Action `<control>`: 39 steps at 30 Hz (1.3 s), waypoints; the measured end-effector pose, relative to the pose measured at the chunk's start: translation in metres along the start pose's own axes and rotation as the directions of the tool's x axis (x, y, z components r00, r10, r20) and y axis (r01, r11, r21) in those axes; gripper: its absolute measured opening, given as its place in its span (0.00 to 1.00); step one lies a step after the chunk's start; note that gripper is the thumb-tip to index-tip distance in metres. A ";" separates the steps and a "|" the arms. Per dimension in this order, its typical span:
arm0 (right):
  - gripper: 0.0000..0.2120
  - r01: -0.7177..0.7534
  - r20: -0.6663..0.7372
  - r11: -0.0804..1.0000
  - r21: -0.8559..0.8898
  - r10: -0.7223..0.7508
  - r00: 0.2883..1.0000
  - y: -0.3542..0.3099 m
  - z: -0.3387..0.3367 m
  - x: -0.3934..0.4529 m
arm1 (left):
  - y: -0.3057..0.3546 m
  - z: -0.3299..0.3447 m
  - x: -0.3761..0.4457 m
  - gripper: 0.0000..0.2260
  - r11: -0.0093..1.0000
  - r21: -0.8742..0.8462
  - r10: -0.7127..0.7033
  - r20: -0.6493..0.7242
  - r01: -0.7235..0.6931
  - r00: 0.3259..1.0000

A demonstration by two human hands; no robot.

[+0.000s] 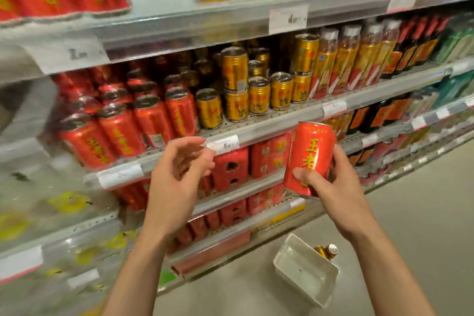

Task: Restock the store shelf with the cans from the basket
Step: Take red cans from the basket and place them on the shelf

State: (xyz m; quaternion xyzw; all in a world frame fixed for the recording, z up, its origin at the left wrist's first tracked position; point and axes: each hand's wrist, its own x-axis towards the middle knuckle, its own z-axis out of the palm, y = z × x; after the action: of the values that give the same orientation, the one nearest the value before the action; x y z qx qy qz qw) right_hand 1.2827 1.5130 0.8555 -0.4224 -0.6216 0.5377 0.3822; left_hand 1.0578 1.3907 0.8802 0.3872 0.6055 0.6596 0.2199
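My right hand [338,187] grips a red can with yellow characters [309,154], held upright in front of the shelf edge [256,131]. My left hand [177,174] hovers just left of it with fingers spread and curled, holding nothing. On the shelf behind stand rows of matching red cans [123,126] at the left and gold cans [236,95] to their right. A white basket [306,270] sits on the floor below my right arm, with one gold can [327,251] lying at its far rim.
Bottles with gold and dark labels [359,59] fill the shelf's right part. Red multipacks [230,169] occupy the lower shelves. Gold cans and red packs stand on the upper shelf [230,15]. Grey floor [423,213] stretches to the right.
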 end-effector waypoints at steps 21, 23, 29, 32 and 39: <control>0.36 0.548 0.236 0.837 -0.015 -0.529 0.815 -0.206 0.117 0.079 | 0.176 -0.124 0.124 0.13 0.587 0.673 0.596 0.016 -0.449 0.803; 0.37 0.585 0.243 0.810 -0.025 -0.563 0.790 -0.221 0.125 0.096 | 0.188 -0.128 0.148 0.17 0.384 0.797 0.636 0.137 -0.466 0.760; 0.37 0.676 0.300 0.730 -0.100 -0.626 0.720 -0.247 0.149 0.143 | 0.208 -0.128 0.193 0.27 0.073 0.909 0.556 0.305 -0.410 0.773; 0.38 0.694 0.352 0.708 -0.131 -0.622 0.700 -0.249 0.160 0.157 | 0.207 -0.127 0.201 0.28 0.010 0.914 0.520 0.342 -0.406 0.783; 0.54 0.679 0.389 0.716 -0.160 -0.587 0.710 -0.249 0.167 0.172 | 0.199 -0.130 0.208 0.26 0.033 0.900 0.527 0.354 -0.435 0.773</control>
State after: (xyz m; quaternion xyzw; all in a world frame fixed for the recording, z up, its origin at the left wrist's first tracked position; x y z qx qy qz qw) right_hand 1.0389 1.5999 1.0841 -0.1418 -0.8531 0.3333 0.3756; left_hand 0.8670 1.4332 1.1283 0.5897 0.7152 0.1928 -0.3219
